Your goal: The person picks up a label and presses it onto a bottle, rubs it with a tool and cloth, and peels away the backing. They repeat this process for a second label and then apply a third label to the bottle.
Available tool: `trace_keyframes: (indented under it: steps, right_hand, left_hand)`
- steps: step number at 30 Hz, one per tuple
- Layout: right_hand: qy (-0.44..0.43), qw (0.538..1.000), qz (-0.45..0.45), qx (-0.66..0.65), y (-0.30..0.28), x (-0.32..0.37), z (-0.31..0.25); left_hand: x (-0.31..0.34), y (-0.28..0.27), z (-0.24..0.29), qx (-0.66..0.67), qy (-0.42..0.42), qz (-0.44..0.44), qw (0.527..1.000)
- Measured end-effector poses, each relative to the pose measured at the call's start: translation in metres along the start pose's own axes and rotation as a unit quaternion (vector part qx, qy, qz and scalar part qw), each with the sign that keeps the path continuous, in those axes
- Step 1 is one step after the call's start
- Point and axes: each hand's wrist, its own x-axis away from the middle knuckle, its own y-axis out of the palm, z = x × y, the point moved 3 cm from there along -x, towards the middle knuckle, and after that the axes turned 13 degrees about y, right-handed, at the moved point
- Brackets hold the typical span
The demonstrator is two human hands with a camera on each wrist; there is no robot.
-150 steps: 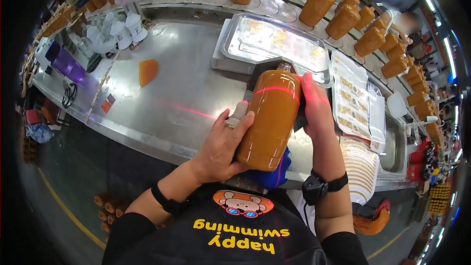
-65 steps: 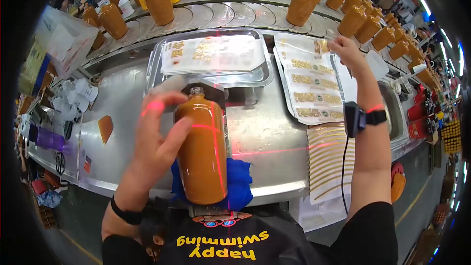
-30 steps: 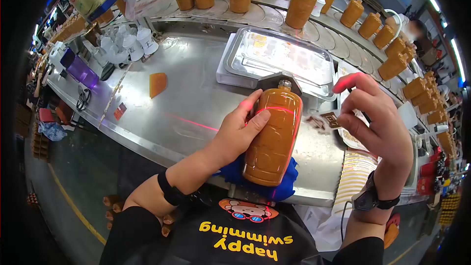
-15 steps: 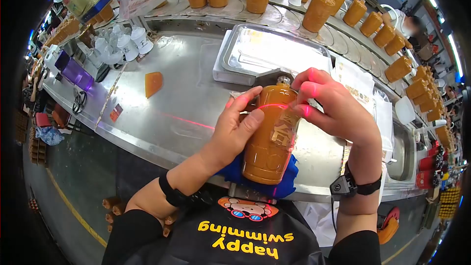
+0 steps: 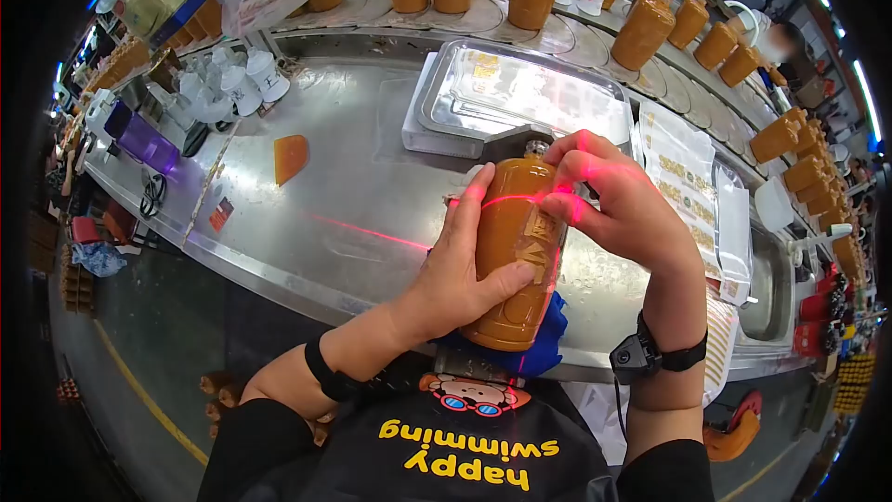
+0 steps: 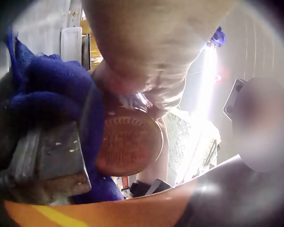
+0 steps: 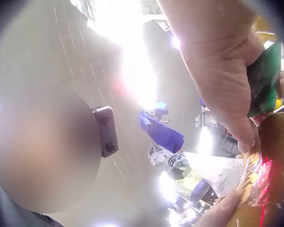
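Note:
A glossy brown bottle lies tilted over a blue cloth, its neck pointing away; its round base shows in the left wrist view. My left hand grips the bottle's left side, thumb on a clear decal with gold characters. At the upper right of the bottle, my right hand pinches the decal's top edge between thumb and fingers. The right wrist view shows the decal wrinkled against the glaze, and a green sheet tucked by the right hand's palm.
Beyond the bottle is a metal tray with sheets; decal sheets lie to the right, near a sink. An orange-brown piece and white caps are on the left. Bottles stand on the curved conveyor.
The right hand has brought the decal from beside the bottle onto its front. My left thumb has moved down onto the decal. Bottles on the conveyor have shifted right.

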Motion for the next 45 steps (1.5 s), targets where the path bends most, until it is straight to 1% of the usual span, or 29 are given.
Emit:
trace_keyframes:
  steps: [2, 5, 11, 17, 20, 23, 26, 29, 32, 35, 38, 41, 45]
  right_hand:
    - [-0.013, 1.0, 0.011, -0.001, 0.001, 0.0003, 0.0006]
    - [0.002, 1.0, 0.003, 0.021, 0.0009, 0.0016, 0.0005]
    - [0.015, 1.0, -0.001, 0.02, 0.0016, 0.001, 0.0021]
    - [0.004, 1.0, 0.015, -0.007, 0.0046, -0.0006, 0.0036]
    - [0.002, 1.0, 0.017, -0.017, 0.0048, 0.0002, 0.0032]
    - [0.013, 1.0, 0.016, -0.004, 0.0046, -0.0006, 0.0028]
    - [0.011, 0.999, 0.02, -0.025, 0.0069, -0.0022, 0.0053]
    - [0.01, 1.0, 0.019, -0.021, 0.0061, -0.0029, 0.0057]
    - [0.038, 0.999, -0.005, 0.004, 0.0045, -0.0039, 0.0044]
    - [0.018, 1.0, 0.006, 0.007, 0.0049, -0.0032, 0.005]
    - [0.024, 1.0, 0.006, 0.009, 0.0053, -0.0058, 0.0038]
    - [0.025, 1.0, 0.004, -0.003, 0.0048, -0.0051, 0.0031]
    - [0.012, 1.0, 0.016, -0.011, 0.0061, -0.0055, 0.003]
  left_hand:
    - [0.0005, -0.0001, -0.0004, -0.005, 0.003, -0.004, 1.0]
    - [0.0033, 0.0021, -0.0039, 0.024, -0.004, 0.001, 1.0]
    - [0.0018, 0.0024, -0.003, 0.091, -0.014, 0.01, 0.996]
    - [0.0025, 0.0009, -0.0047, 0.063, -0.015, 0.001, 0.998]
    - [0.0027, 0.0023, -0.0032, 0.086, -0.015, 0.007, 0.996]
    - [0.0008, 0.0007, 0.0003, 0.063, -0.006, -0.001, 0.998]
    - [0.0026, 0.0002, -0.0044, 0.077, -0.013, 0.003, 0.997]
    - [0.0015, 0.0006, -0.0038, 0.127, -0.016, 0.023, 0.992]
    - [-0.0001, -0.0002, -0.0025, 0.111, -0.004, 0.019, 0.994]
    - [0.0015, 0.0015, -0.0052, 0.117, 0.002, 0.023, 0.993]
    - [0.0008, -0.0024, -0.0056, 0.122, -0.018, 0.015, 0.992]
    - [0.0008, -0.0019, -0.0036, 0.087, -0.019, 0.004, 0.996]
    - [0.0002, -0.0026, -0.0033, 0.101, -0.009, 0.004, 0.995]
